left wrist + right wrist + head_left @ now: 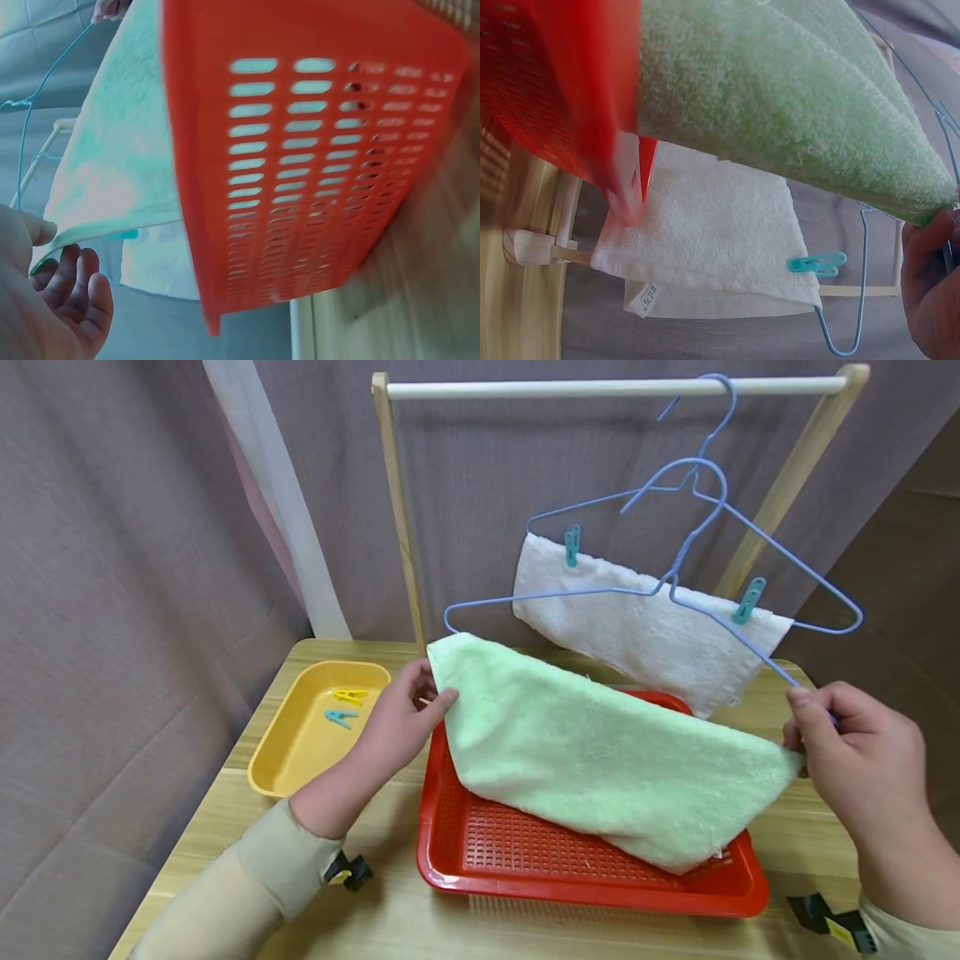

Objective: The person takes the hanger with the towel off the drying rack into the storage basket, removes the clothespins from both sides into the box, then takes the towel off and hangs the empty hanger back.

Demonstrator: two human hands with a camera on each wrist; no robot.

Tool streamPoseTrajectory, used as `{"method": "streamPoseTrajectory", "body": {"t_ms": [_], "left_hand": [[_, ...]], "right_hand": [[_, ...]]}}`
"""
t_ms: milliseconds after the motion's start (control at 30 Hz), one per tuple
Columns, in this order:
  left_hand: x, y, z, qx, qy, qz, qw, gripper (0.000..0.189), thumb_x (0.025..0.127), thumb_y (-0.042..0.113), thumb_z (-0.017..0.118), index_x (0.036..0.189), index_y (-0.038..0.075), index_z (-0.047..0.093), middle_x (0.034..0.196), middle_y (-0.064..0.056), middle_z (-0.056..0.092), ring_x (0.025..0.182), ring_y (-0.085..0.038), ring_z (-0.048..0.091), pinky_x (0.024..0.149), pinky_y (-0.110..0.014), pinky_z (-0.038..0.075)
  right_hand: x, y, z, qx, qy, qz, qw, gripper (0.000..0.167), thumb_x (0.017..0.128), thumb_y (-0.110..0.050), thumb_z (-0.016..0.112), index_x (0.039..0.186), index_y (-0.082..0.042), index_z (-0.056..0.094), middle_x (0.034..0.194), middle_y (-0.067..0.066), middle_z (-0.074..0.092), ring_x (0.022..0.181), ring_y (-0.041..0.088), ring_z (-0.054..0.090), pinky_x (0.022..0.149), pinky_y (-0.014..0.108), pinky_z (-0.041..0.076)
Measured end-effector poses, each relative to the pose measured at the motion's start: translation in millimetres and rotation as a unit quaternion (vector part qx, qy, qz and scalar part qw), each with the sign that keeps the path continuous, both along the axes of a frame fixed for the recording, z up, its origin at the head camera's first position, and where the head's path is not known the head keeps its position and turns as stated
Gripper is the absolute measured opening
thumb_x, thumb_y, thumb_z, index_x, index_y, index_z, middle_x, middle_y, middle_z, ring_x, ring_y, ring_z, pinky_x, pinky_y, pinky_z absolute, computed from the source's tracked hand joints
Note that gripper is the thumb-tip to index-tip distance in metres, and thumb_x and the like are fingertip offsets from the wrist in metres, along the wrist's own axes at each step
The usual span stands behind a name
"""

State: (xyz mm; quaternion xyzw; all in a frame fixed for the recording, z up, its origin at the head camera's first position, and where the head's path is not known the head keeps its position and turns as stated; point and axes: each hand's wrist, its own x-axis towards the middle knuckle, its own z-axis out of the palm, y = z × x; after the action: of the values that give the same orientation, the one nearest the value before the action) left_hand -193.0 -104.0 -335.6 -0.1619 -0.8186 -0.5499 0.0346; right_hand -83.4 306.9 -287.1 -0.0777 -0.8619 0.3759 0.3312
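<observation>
A light green towel, folded over a blue clothes hanger, hangs above a red perforated basket and dips into it. My left hand pinches the towel's upper left corner between thumb and fingers, also plain in the left wrist view. My right hand grips the hanger's right end together with the towel's right corner. The hanger's hook points up and is off the rail. In the right wrist view, the green towel runs down to the right fingertips.
Behind, a white towel hangs on a second blue hanger from the white rail, held by two teal clothespins. At left, a yellow tray holds a yellow clothespin and a blue one.
</observation>
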Motion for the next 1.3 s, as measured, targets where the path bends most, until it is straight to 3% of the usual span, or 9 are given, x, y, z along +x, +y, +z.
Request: {"method": "streamPoseTrajectory", "body": {"t_ms": [167,533,833,1300], "left_hand": [[-5.6,-4.1,7.5,0.029,0.018,0.014,0.9993,0.032,0.096,0.023,0.066,0.123,0.010,0.055,0.097,-0.006,0.062,0.087,-0.021,0.058,0.078,-0.036,0.049],[-4.2,-5.9,16.0,0.023,0.027,0.027,0.9990,0.022,0.096,0.023,0.066,0.116,0.014,0.061,0.093,-0.006,0.060,0.083,-0.022,0.056,0.073,-0.035,0.049],[6.1,-5.2,7.2,0.004,0.025,0.008,0.9996,0.012,0.097,0.022,0.065,0.106,0.014,0.063,0.088,-0.005,0.061,0.078,-0.024,0.056,0.066,-0.036,0.050],[12.8,-2.1,-13.7,-0.033,0.007,-0.019,0.9993,0.010,0.096,0.020,0.064,0.105,0.014,0.062,0.091,-0.002,0.062,0.082,-0.020,0.058,0.073,-0.036,0.053]], "right_hand": [[0.7,-0.5,-1.7,-0.004,0.008,0.006,0.9999,0.027,0.097,-0.016,0.063,0.073,-0.002,0.060,0.058,-0.016,0.054,0.050,0.000,0.047,0.047,0.009,0.043],[0.5,-1.3,-3.9,0.002,0.007,0.012,0.9999,0.027,0.097,-0.016,0.064,0.075,-0.001,0.060,0.059,-0.016,0.054,0.051,0.000,0.046,0.047,0.009,0.042],[-2.8,-2.5,-3.8,0.004,0.024,0.003,0.9997,0.028,0.097,-0.014,0.063,0.072,-0.002,0.059,0.057,-0.016,0.054,0.051,0.001,0.045,0.047,0.009,0.040],[-5.1,-1.1,-4.7,-0.012,0.032,0.002,0.9994,0.030,0.096,-0.011,0.065,0.067,-0.004,0.058,0.056,-0.018,0.054,0.047,-0.001,0.044,0.048,0.007,0.041]]}}
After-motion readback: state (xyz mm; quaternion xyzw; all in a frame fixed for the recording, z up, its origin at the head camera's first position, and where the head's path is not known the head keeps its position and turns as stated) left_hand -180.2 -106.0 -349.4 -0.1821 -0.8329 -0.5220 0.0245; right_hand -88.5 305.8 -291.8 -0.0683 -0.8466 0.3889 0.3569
